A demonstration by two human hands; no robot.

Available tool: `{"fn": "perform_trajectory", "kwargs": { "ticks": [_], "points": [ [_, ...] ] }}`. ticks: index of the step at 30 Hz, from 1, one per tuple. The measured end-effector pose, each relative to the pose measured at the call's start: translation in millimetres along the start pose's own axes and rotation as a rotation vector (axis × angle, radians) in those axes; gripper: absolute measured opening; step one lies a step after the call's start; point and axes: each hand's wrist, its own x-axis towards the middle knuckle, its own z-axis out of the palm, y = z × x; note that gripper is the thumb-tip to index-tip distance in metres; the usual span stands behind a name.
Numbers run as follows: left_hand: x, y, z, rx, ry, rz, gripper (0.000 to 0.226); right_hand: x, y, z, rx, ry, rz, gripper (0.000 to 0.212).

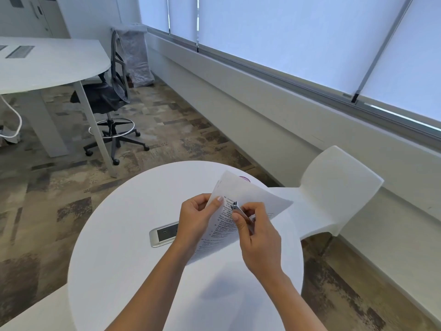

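A printed paper sheet (pixel 260 201) is held up above a round white table (pixel 124 254). My left hand (pixel 196 220) pinches the sheet's left edge, thumb on the printed side. My right hand (pixel 256 237) grips a small silver metal tool (pixel 239 211), perhaps a stapler or clip, whose tip sits against the sheet near the text. A purple object (pixel 245 179) peeks out behind the sheet's top edge, mostly hidden.
A silver power socket panel (pixel 163 234) is set in the tabletop left of my hands. A white plastic chair (pixel 334 189) stands at the right. A black office chair (pixel 112 96), a white desk (pixel 47 65) and a lined bin (pixel 134 53) are further back.
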Motion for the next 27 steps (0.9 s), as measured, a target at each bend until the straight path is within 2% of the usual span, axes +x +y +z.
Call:
{"fn": "perform_trajectory", "kwargs": {
  "ticks": [4,10,27],
  "points": [
    [-2.6,0.8,1.4,-0.092,0.042,-0.036,0.014,1.0,4.3,2.6,0.043,0.001,0.031,0.012],
    [-7.4,2.1,2.4,-0.103,0.026,-0.103,0.018,3.3,3.7,3.7,-0.003,-0.017,-0.001,0.021],
    [-15.0,7.9,3.3,-0.041,0.021,-0.086,0.02,5.2,2.3,-0.4,-0.091,0.085,-0.127,0.007]
  ]
}}
